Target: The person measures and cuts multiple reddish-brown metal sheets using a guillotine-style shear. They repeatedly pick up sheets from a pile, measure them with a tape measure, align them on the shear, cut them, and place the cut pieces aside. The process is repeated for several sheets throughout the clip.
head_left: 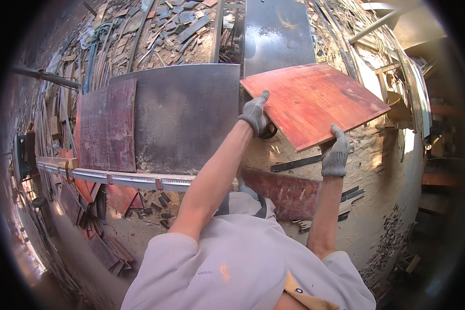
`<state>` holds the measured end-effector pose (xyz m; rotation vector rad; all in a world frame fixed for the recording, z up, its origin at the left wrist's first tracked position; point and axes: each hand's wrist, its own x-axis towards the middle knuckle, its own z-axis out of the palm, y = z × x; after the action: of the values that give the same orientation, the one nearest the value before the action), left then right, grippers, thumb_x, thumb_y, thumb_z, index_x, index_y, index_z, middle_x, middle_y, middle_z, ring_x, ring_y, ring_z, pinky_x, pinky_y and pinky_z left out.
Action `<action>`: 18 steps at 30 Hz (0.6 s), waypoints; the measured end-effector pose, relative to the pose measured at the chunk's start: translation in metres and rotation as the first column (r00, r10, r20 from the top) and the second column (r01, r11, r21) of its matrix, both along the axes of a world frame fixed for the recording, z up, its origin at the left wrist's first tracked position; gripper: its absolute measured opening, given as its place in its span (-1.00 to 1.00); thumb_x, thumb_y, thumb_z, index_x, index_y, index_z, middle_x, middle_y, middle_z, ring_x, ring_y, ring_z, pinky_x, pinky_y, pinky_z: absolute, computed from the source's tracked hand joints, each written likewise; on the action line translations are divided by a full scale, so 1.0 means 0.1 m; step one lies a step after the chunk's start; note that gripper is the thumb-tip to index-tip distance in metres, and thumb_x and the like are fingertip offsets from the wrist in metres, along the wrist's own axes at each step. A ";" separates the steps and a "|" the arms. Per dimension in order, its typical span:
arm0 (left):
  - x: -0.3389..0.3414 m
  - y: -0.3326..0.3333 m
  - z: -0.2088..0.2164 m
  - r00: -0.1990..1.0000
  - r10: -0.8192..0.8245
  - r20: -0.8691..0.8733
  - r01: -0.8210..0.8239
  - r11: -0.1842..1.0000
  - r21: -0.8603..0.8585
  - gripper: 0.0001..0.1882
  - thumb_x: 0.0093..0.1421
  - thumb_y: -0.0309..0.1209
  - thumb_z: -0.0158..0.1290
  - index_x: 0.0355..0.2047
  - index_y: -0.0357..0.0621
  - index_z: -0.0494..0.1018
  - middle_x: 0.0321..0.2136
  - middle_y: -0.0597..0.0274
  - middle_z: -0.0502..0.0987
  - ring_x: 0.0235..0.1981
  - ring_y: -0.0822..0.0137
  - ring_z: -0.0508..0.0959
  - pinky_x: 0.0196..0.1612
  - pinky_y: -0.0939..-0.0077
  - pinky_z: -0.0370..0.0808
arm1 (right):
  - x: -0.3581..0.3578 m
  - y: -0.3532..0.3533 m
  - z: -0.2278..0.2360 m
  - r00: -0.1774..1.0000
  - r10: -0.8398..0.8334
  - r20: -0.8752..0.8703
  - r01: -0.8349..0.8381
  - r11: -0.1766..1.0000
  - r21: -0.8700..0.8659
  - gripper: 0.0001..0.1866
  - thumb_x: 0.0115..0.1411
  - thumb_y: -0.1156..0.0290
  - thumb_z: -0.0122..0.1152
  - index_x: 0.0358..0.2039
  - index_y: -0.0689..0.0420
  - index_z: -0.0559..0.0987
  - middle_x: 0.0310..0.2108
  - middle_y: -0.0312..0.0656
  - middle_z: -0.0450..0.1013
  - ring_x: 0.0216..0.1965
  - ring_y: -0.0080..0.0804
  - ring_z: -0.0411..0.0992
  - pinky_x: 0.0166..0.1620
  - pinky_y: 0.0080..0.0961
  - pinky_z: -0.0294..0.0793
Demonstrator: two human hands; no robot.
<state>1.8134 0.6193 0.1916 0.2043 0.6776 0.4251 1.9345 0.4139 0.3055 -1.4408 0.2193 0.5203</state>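
Observation:
A reddish-orange plywood board (320,101) is held up in front of me, tilted, to the right of a dark metal table (186,116). My left hand (255,112), in a grey knit glove, grips its left edge with the thumb on top. At the near edge, my right hand (336,154), gloved the same way, is closed around the board. The fingers of both hands go under the board and are hidden. On the table's left part lies another board (107,126), dark red and worn.
A rail with a measuring scale (134,180) runs along the table's near edge. Beyond stands a second metal surface (279,36). A dark red panel (284,194) is low beside my legs. Wood scraps (181,26) litter the far floor, and board offcuts (106,250) pile at lower left.

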 end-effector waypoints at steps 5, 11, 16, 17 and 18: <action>0.48 -0.24 -0.47 0.942 -0.135 -0.309 0.137 0.991 -0.015 -0.70 0.34 -0.40 0.19 -0.04 -0.34 0.45 -0.22 -0.01 0.60 -0.21 0.08 0.67 -0.15 -0.04 0.70 | 0.52 -0.24 -1.02 0.981 -0.144 0.131 0.182 0.916 -0.358 -0.50 0.06 0.21 0.62 -0.21 0.31 0.55 -0.17 -0.11 0.54 -0.21 -0.28 0.49 -0.03 -0.37 0.52; 1.11 -0.01 -0.65 0.943 -0.198 -0.268 0.211 0.977 0.020 -0.66 0.40 -0.35 0.11 0.08 -0.28 0.40 -0.09 -0.06 0.58 -0.11 0.00 0.64 -0.07 -0.17 0.67 | 1.71 0.03 -1.41 0.982 -0.026 0.188 0.085 0.946 -0.314 -0.44 -0.04 0.22 0.70 -0.27 0.36 0.55 -0.24 -0.08 0.54 -0.28 -0.25 0.46 -0.13 -0.34 0.51; 1.43 0.22 -0.70 0.960 -0.143 -0.241 0.148 0.989 0.004 -0.67 0.44 -0.43 0.04 0.10 -0.38 0.36 -0.05 -0.10 0.56 -0.08 -0.01 0.64 -0.05 -0.08 0.70 | 2.09 0.37 -1.37 0.984 0.049 0.173 -0.016 0.983 -0.185 -0.53 -0.03 0.33 0.68 -0.30 0.36 0.59 -0.34 -0.11 0.57 -0.38 -0.29 0.48 -0.21 -0.32 0.53; 1.47 0.27 -0.71 0.951 -0.147 -0.271 0.151 0.989 -0.007 -0.67 0.45 -0.46 0.01 0.12 -0.43 0.33 -0.03 -0.13 0.55 -0.08 -0.03 0.65 -0.03 -0.07 0.74 | 2.12 0.43 -1.35 0.986 0.047 0.162 -0.018 0.984 -0.175 -0.54 -0.03 0.33 0.67 -0.29 0.37 0.59 -0.34 -0.10 0.58 -0.38 -0.30 0.48 -0.23 -0.33 0.54; 1.52 0.33 -0.72 0.947 -0.162 -0.278 0.167 0.986 -0.006 -0.68 0.45 -0.47 0.01 0.12 -0.43 0.33 -0.02 -0.15 0.54 -0.06 -0.05 0.64 -0.01 -0.10 0.73 | 2.17 0.51 -1.34 0.989 0.049 0.140 -0.025 0.986 -0.166 -0.54 -0.02 0.34 0.66 -0.28 0.38 0.60 -0.33 -0.10 0.58 -0.39 -0.30 0.49 -0.24 -0.34 0.54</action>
<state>1.9650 0.6525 0.1193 0.3388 0.9252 0.2432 2.1517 0.4646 0.1717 -1.6381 0.1228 0.4343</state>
